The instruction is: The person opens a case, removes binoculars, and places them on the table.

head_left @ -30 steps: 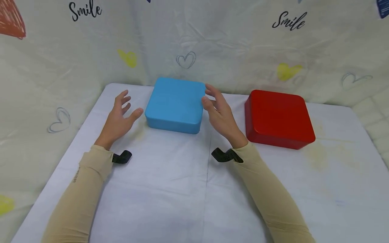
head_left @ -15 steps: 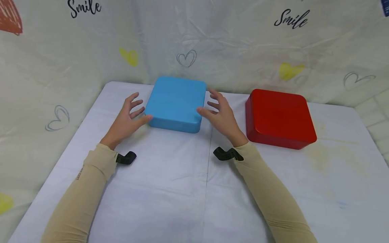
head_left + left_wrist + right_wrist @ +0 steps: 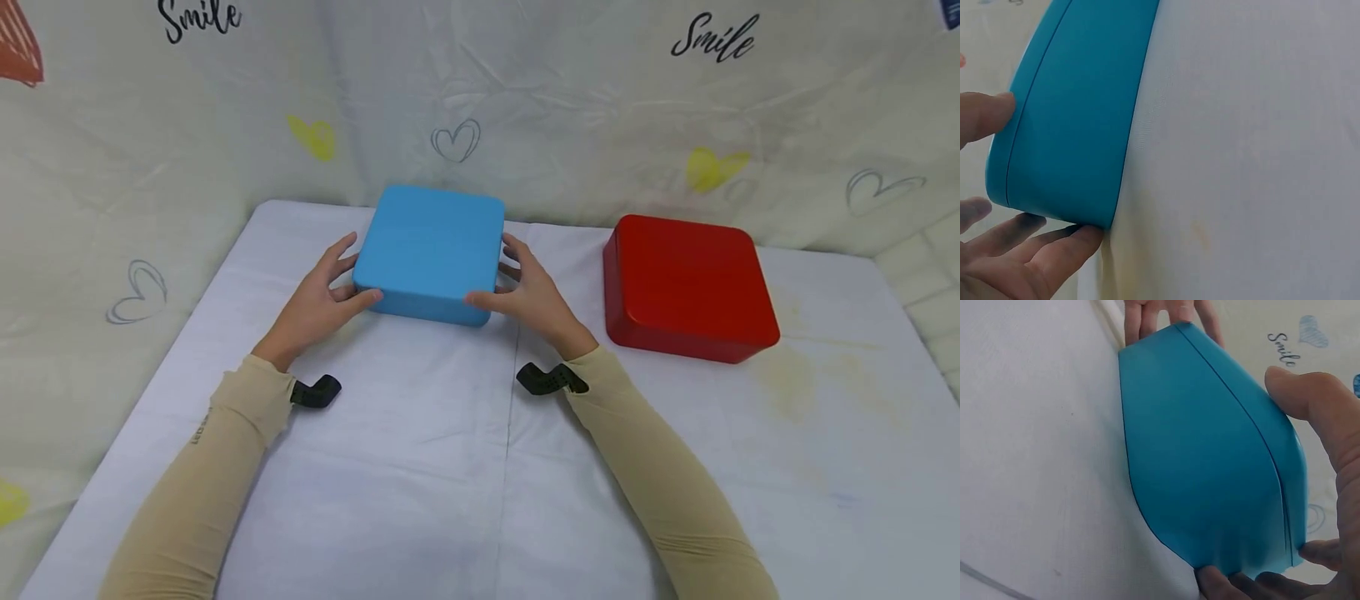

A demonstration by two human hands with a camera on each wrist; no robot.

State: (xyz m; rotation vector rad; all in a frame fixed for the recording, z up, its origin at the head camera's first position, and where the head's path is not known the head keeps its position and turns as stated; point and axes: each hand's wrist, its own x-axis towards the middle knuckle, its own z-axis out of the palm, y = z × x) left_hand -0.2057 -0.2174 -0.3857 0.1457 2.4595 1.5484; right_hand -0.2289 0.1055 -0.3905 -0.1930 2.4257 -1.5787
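Blue box (image 3: pixel 431 246): left hand (image 3: pixel 313 307), apart a second ago, now grips it with spread fingers at nine o'clock. Right hand (image 3: pixel 536 302): fingers holding its three-o'clock side.

Item one: black cursive word "Smile" (image 3: pixel 201 18), standing on the pale backdrop (image 3: pixel 555 83) toward ten to eleven o'clock of the head view, its top being partly cut by the frame; item two: a second "Smile" (image 3: pixel 715 37), in the same dark script, standing on that backdrop between one and two o'clock; item three: small dark lettering (image 3: pixel 201 427), running along the beige left sleeve (image 3: pixel 176 492) toward eight o'clock, proving too small to read surely; item four: "Smile" again, slanting on the backdrop between one and two o'clock of the right-wrist view.
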